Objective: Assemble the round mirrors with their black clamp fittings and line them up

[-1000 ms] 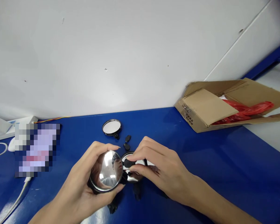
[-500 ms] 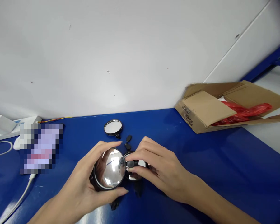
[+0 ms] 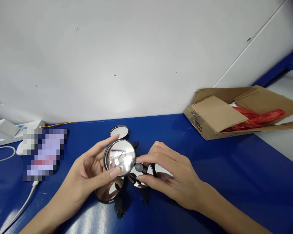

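Observation:
A small round convex mirror (image 3: pixel 120 157) with a black rim is held up over the blue table. My left hand (image 3: pixel 88 172) is closed on it, thumb across the glass and fingers behind the rim. On the mirror's right side sits a black ball-jointed stem (image 3: pixel 139 167), pinched between the thumb and fingers of my right hand (image 3: pixel 172 172). Under my hands lie more round mirrors: one at lower left (image 3: pixel 107 192), one below the stem (image 3: pixel 139 184) and one partly covered by my right hand (image 3: pixel 161 169). A black clamp (image 3: pixel 119 208) sticks out in front.
Behind my left fingertips lies another round mirror (image 3: pixel 118 131), with a small black part (image 3: pixel 136 144) near it. A blurred phone (image 3: pixel 47 152) on a white cable (image 3: pixel 23 204) and a power strip (image 3: pixel 26 128) are at left. An open cardboard box (image 3: pixel 210 120) holds red plastic (image 3: pixel 261 117) at right.
The held mirror has risen and tilted, uncovering the mirror at lower left. My left thumb has moved from its lower edge onto the glass. My right hand keeps its pinch on the stem.

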Demonstrator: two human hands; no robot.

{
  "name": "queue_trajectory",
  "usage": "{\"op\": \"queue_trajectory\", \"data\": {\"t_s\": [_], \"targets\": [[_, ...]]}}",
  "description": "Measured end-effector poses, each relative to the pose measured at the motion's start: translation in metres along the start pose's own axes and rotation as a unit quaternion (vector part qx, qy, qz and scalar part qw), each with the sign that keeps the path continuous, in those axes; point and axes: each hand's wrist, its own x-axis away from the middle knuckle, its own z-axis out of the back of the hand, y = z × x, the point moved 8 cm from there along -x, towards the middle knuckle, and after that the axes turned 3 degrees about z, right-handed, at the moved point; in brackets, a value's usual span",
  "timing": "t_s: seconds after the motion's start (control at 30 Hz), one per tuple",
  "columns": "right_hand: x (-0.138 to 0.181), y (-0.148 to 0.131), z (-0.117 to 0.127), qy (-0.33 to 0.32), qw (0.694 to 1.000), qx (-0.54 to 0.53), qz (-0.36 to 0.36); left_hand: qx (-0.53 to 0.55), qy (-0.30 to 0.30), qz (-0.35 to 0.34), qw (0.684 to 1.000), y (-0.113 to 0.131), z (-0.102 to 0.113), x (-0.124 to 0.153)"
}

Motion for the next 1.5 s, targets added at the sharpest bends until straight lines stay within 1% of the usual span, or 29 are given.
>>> {"op": "queue_trajectory", "data": {"t_s": [0.07,0.13,0.3,0.37,0.43,0.5,0.63,0.73,0.8,0.87,0.97,1.07,1.17,1.23,1.33,1.5], "targets": [[0.0,0.002,-0.001,-0.023,1.0,0.002,-0.014,0.027,0.013,0.02,0.999,0.0,0.002,-0.001],[0.0,0.004,-0.001,-0.03,0.999,-0.004,-0.02,0.043,0.016,0.024,0.999,-0.002,0.005,-0.003],[-0.003,0.002,0.004,-0.01,0.999,-0.033,-0.008,0.03,-0.025,0.024,0.999,-0.008,0.006,-0.005],[-0.004,0.001,0.007,0.006,1.0,-0.016,-0.011,0.024,-0.028,0.034,0.999,-0.01,0.004,-0.001],[-0.004,0.002,0.006,0.003,0.999,0.012,-0.034,0.002,-0.023,0.046,0.999,-0.009,0.0,0.005],[-0.004,0.002,0.0,-0.026,0.998,0.022,-0.052,-0.029,-0.022,0.053,0.998,-0.007,-0.006,0.012],[-0.003,-0.007,-0.016,-0.102,0.995,-0.002,-0.011,-0.066,-0.03,0.054,0.996,-0.007,-0.014,0.019],[-0.001,-0.012,-0.021,-0.129,0.992,-0.011,0.011,-0.079,-0.05,0.06,0.994,-0.014,-0.014,0.019],[0.0,-0.012,-0.023,-0.139,0.99,-0.016,0.005,-0.091,-0.069,0.049,0.992,-0.016,-0.013,0.018],[0.002,-0.011,-0.025,-0.156,0.987,-0.025,-0.015,-0.113,-0.074,0.029,0.99,-0.016,-0.012,0.018],[0.005,-0.003,-0.026,-0.186,0.98,-0.034,-0.068,-0.145,-0.04,-0.002,0.989,-0.013,-0.006,0.015],[0.01,0.012,-0.024,-0.216,0.964,-0.019,-0.151,-0.17,0.016,-0.043,0.984,-0.004,0.004,0.011],[0.015,0.023,-0.023,-0.25,0.945,-0.007,-0.213,-0.242,0.065,-0.083,0.964,0.006,0.016,0.007],[0.015,0.024,-0.023,-0.266,0.938,0.005,-0.223,-0.28,0.076,-0.094,0.952,0.009,0.021,0.004],[0.014,0.022,-0.026,-0.281,0.936,0.022,-0.209,-0.299,0.084,-0.098,0.945,0.01,0.025,0.001],[0.011,0.018,-0.028,-0.257,0.95,0.059,-0.167,-0.304,0.094,-0.107,0.942,0.011,0.027,-0.002]]}}
